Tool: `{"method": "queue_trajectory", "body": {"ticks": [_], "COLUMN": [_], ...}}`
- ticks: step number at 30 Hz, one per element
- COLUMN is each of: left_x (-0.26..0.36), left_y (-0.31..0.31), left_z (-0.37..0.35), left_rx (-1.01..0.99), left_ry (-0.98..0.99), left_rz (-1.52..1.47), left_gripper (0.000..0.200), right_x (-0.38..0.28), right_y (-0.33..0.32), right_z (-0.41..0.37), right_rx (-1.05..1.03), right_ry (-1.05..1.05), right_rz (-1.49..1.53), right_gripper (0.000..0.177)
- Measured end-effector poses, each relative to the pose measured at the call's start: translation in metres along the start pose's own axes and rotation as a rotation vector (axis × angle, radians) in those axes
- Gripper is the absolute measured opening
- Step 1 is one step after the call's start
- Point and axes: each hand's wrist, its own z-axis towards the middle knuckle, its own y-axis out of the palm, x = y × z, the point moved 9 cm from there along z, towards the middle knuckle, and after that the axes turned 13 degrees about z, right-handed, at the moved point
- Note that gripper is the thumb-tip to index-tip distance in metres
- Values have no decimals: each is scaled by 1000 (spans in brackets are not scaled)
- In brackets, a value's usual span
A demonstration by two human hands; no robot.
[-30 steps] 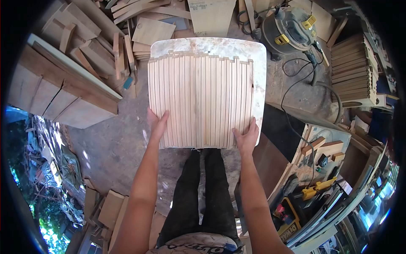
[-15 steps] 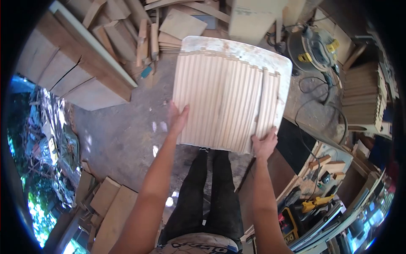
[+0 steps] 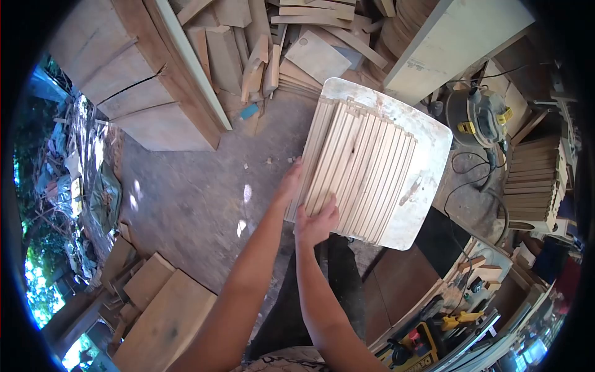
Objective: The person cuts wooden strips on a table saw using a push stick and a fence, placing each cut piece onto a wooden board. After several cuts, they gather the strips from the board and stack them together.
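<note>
Wooden strips (image 3: 365, 167) lie side by side on the white counter (image 3: 429, 180)! Left hand (image 3: 290, 181) at their edge, grip unclear; right hand (image 3: 316, 225) on top, fingers parted. Stiff, probably light, slide-prone: squeeze both sides.

strips (image 3: 365, 167) on board (image 3: 427, 173), vacuum (image 3: 476, 118) to the right

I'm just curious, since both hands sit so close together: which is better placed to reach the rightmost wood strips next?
Probably the right hand: it rests on the wood strips, nearer their right side. The left hand is at their left edge.
</note>
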Motion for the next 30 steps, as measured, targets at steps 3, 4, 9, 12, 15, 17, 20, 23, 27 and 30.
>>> {"method": "queue_trajectory", "body": {"ticks": [3, 4, 9, 12, 15, 17, 20, 23, 27, 30], "left_x": [32, 52, 59, 52, 36, 12, 0, 10, 15, 25], "left_y": [-1, 2, 1, 0, -2, -4, -4, -2, 2, 5], "left_z": [-20, -32, -35, -33, -26, -12, -8, -18, -24, -31], "left_rx": [-50, -110, -115, -113, -88, -49, -32, 14, 31, 72], "left_ry": [-34, -79, -53, -64, -22, 74, 115, 92, 92, 121], "left_rz": [152, 89, 136, 109, 259, 363, 465, 495, 568, 624], "left_gripper": [62, 62, 60, 57, 57, 58, 57, 56, 58, 58], "right_x": [-9, -9, -6, 0, 8, 9, 20, 34, 33, 47], "right_y": [27, 32, 46, 53, 59, 58, 60, 63, 39, -11], "right_z": [-5, -6, -12, -13, -14, -15, -9, -10, -1, 27], "right_rx": [30, 60, 90, 88, 107, 132, 79, 76, 55, 33], "right_ry": [8, -13, -77, -86, -47, -8, 47, 28, 29, -101], "right_rz": [-35, -42, -66, -86, -70, -172, -119, -100, -108, 36], "right_gripper": [93, 92, 90, 89, 89, 88, 89, 91, 86, 70]}}
